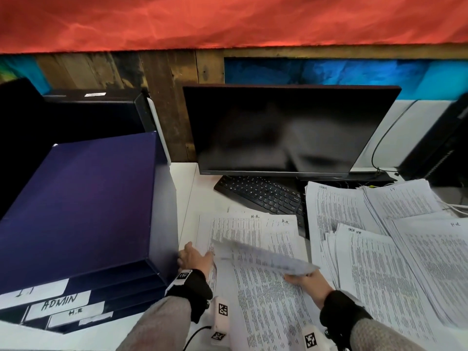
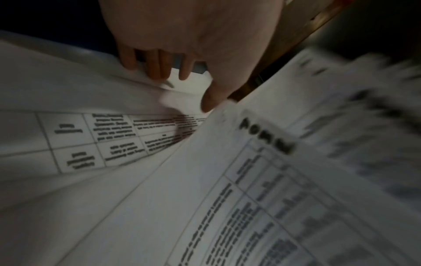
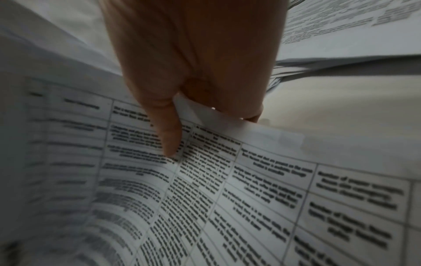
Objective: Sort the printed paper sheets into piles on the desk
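Mid-sort: my right hand [image 1: 307, 279] pinches a white printed table sheet [image 1: 266, 257], lifted over the near stack on the white surface [image 1: 187, 188]. Left hand [image 1: 193, 257], fingers straight, presses the H.R. pile [image 1: 253, 231]. Next: read heading, drop onto the matching pile.

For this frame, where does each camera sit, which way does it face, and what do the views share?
Head: on the person's head, looking forward and down at the white desk, black monitor, dark blue tray stack; both forearms show.
Left wrist: along the left hand, fingers on printed table sheets.
Right wrist: along the right hand, pinching a lifted printed sheet.
Shared: the lifted sheet, also in the head view.
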A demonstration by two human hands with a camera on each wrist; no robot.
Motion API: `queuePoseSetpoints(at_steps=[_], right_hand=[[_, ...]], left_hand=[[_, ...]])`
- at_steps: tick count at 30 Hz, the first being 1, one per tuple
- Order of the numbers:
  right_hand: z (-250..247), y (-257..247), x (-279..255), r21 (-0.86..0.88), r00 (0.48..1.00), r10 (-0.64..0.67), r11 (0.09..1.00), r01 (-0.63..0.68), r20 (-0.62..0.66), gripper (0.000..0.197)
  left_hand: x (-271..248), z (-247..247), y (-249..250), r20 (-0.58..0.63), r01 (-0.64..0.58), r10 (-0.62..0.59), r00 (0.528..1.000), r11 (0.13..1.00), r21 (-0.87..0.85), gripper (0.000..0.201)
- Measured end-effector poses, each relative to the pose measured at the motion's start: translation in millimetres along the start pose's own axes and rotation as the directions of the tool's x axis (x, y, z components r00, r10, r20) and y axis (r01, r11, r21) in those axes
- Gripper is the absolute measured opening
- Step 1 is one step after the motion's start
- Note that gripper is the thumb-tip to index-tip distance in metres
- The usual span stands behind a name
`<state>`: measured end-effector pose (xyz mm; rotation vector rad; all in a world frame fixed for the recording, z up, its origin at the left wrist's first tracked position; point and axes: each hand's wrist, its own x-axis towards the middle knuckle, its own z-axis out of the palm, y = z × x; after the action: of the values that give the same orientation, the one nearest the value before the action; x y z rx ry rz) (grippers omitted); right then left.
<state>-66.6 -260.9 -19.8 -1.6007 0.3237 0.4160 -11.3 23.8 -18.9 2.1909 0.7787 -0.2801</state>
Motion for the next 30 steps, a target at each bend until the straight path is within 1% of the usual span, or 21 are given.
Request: queuePoseSetpoints(at_steps=[1,3,5,7,8,9,10,11,12,14,16,17,18,19,20,22,24,25,26,28,30], right_hand=[[-1.5,-1.1,-2.6,-0.012,1.0,-0.021,1.0,0.021,0.019,0.005],[-4.6,-1.0,-5.6,0.019,0.999,-0.037,0.999,0.036,0.041,0.013],[-5.2,-3.3,-9.2,0.05,0.999,-0.026,0.998,0.024,0.042,0.012],[-4.9,-3.8,-10.8,0.064,0.999,-0.028,0.998,0.026,0.029,0.012],[-5.7,-3.1,-10.4,0.063,0.999,-0.034,0.997,0.033,0.009,0.012],[-6.2,-3.0,-9.5,0.068,0.999,-0.044,0.997,0.045,-0.017,0.009],[-6.8,-3.5,-8.3,0.078,0.998,-0.05,0.996,0.053,-0.044,0.005],[-8.5,-3.6,-5.8,0.083,0.997,-0.041,0.995,0.047,-0.07,0.009],[-10.2,-4.2,-3.4,0.082,0.996,-0.019,0.996,0.026,-0.087,0.014],[-13.3,-7.0,-1.5,0.076,0.995,0.029,0.997,-0.022,-0.092,0.018],[-15.6,-9.3,-1.1,0.057,0.994,0.056,0.997,-0.051,-0.091,0.019],[-16.1,-9.9,-1.4,0.048,0.994,0.059,0.997,-0.055,-0.089,0.019],[-16.0,-10.1,-1.7,0.045,0.994,0.062,0.997,-0.058,-0.086,0.019],[-15.1,-10.7,-2.1,0.036,0.994,0.062,0.998,-0.059,-0.088,0.019],[-14.3,-10.7,-2.4,0.032,0.994,0.061,0.998,-0.059,-0.092,0.02],[-13.0,-11.1,-3.4,0.019,0.993,0.06,0.998,-0.058,-0.102,0.021],[-14.0,-9.7,-2.8,0.018,0.991,0.067,0.998,-0.065,-0.115,0.022],[-15.6,-7.6,-1.7,0.022,0.99,0.073,0.997,-0.071,-0.121,0.023],[-16.1,-6.3,-1.2,0.032,0.988,0.083,0.996,-0.08,-0.129,0.023],[-14.9,-4.5,-0.7,0.043,0.985,0.101,0.995,-0.096,-0.143,0.023],[-13.0,-3.9,0.3,0.04,0.984,0.107,0.994,-0.103,-0.142,0.034]], left_hand=[[5.4,2.6,-3.0,0.01,0.009,-0.009,1.0,1.0,0.016,0.071],[13.7,7.4,-7.6,0.007,-0.009,0.01,1.0,1.0,-0.026,0.069],[13.5,9.9,-11.3,-0.017,-0.094,0.093,0.996,0.989,-0.117,0.047],[5.4,7.9,-8.8,-0.032,-0.191,0.189,0.982,0.966,-0.173,0.012],[2.7,7.6,-8.2,-0.023,-0.229,0.229,0.973,0.956,-0.183,0.011],[1.2,8.6,-9.3,0.02,-0.257,0.266,0.964,0.944,-0.205,0.02],[-2.6,8.6,-10.5,0.104,-0.269,0.3,0.948,0.933,-0.239,0.029],[-6.0,8.6,-11.9,0.19,-0.281,0.332,0.924,0.926,-0.252,0.036],[-10.1,8.3,-12.3,0.274,-0.299,0.354,0.894,0.928,-0.223,0.036],[-19.5,7.4,-11.7,0.377,-0.397,0.407,0.832,0.911,-0.107,0.023],[-24.3,7.7,-11.9,0.445,-0.499,0.425,0.788,0.865,0.059,0.013],[-26.6,6.7,-11.7,0.466,-0.53,0.42,0.779,0.838,0.13,0.01],[-24.5,9.6,-14.2,0.481,-0.543,0.423,0.768,0.828,0.139,0.011],[-23.2,12.3,-15.9,0.487,-0.563,0.452,0.747,0.819,0.105,0.014],[-21.6,14.9,-17.0,0.48,-0.555,0.467,0.743,0.83,0.051,0.019],[-15.5,19.4,-17.5,0.458,-0.502,0.458,0.762,0.864,-0.029,0.025],[-16.9,18.6,-9.7,0.47,-0.364,0.396,0.789,0.917,-0.162,0.017],[-19.6,14.9,-3.9,0.48,-0.251,0.353,0.803,0.931,-0.265,0.015],[-22.2,11.6,2.2,0.501,-0.103,0.277,0.82,0.932,-0.347,0.018],[-24.9,9.0,10.3,0.577,0.18,0.127,0.807,0.878,-0.445,0.037],[-23.1,10.8,13.9,0.598,0.282,0.069,0.799,0.834,-0.474,0.046]])
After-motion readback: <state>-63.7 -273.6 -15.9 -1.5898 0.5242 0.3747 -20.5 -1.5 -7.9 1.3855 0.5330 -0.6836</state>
